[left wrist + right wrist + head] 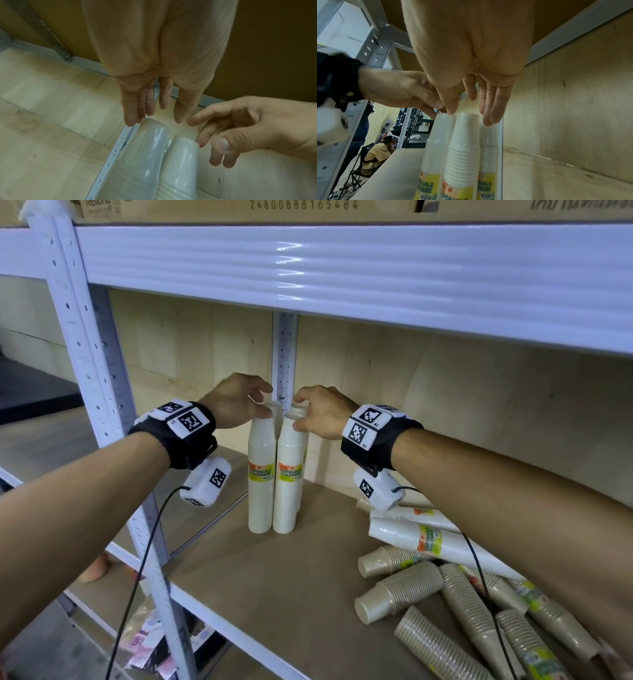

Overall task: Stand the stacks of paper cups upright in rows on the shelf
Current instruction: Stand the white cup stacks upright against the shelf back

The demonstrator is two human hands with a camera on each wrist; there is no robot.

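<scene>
Touching stack tops | left hand (236, 400) | right hand (323, 414) | white cup stacks (275, 474) upright

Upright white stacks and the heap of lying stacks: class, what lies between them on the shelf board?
Bare brown shelf board separates the upright white stacks from the lying stacks; the head view shows it.
</scene>
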